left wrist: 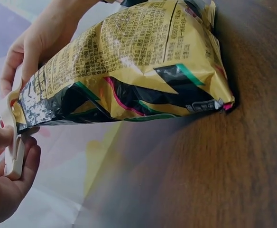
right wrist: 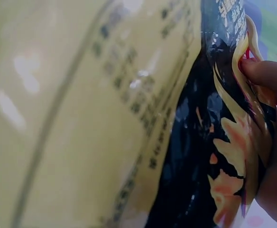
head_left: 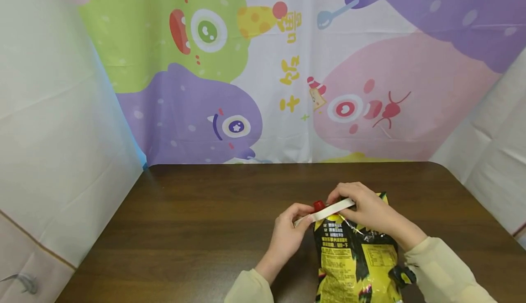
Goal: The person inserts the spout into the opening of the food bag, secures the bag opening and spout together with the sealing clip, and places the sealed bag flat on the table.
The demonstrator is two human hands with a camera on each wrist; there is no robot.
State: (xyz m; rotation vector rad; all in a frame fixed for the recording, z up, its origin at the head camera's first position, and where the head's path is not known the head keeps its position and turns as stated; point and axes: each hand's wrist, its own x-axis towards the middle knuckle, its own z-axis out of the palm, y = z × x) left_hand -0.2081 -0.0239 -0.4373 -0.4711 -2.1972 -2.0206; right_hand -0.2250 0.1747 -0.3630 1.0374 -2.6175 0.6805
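A yellow-and-black printed snack bag (head_left: 343, 259) leans up from the table, its lower end resting on the wood in the left wrist view. Across the left part of its top edge lies a white bag clip (head_left: 328, 211) with a red knob (head_left: 318, 206) behind it. My left hand (head_left: 287, 232) pinches the clip's left end between thumb and fingers. At the bag's top, my right hand (head_left: 367, 208) grips the bag beside the clip's other end. In the right wrist view, the thumb (right wrist: 266, 76) presses the folded bag edge; its other fingertips are hidden.
The brown wooden table (head_left: 185, 230) extends left and behind the bag. A cartoon-printed curtain (head_left: 283, 134) hangs at its far edge, with pale cloth (head_left: 61, 88) along the left side. A black wrist device (head_left: 402, 275) sits close by the bag's right side.
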